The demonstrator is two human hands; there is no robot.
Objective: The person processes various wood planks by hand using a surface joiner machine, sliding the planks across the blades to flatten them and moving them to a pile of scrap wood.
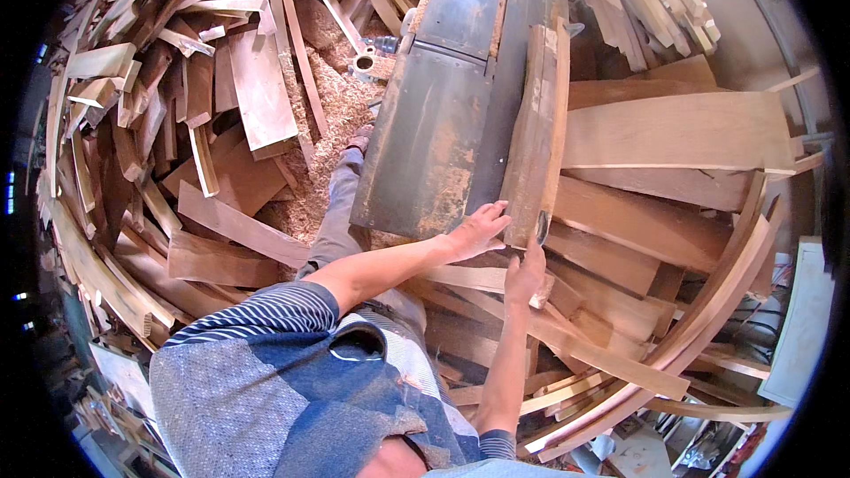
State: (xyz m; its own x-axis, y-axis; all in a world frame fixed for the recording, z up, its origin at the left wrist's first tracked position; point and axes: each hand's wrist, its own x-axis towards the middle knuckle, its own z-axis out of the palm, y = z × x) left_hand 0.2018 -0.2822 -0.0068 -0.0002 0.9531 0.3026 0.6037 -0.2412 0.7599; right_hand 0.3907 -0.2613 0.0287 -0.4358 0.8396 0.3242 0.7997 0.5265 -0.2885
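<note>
A long, slightly curved wooden board (pixel 533 124) lies lengthwise along the right side of a metal-topped woodworking machine (pixel 434 137), which looks like a jointer. My right hand (pixel 526 273) is closed on the board's near end, with part of its grip hidden. Just above these fingers a small dark patch shows on the wood; I cannot tell what it is. My left hand (pixel 478 232) rests against the left side of the same end, its fingers stretched out. Brownish stains mark the machine's flat metal table.
Wide planks (pixel 682 131) are stacked to the right, behind a long curved timber (pixel 708 336). Offcuts (pixel 261 88) heap up on the left, around wood shavings (pixel 332 115). My foot (pixel 359 139) stands beside the machine. A pale panel (pixel 797 323) leans at far right.
</note>
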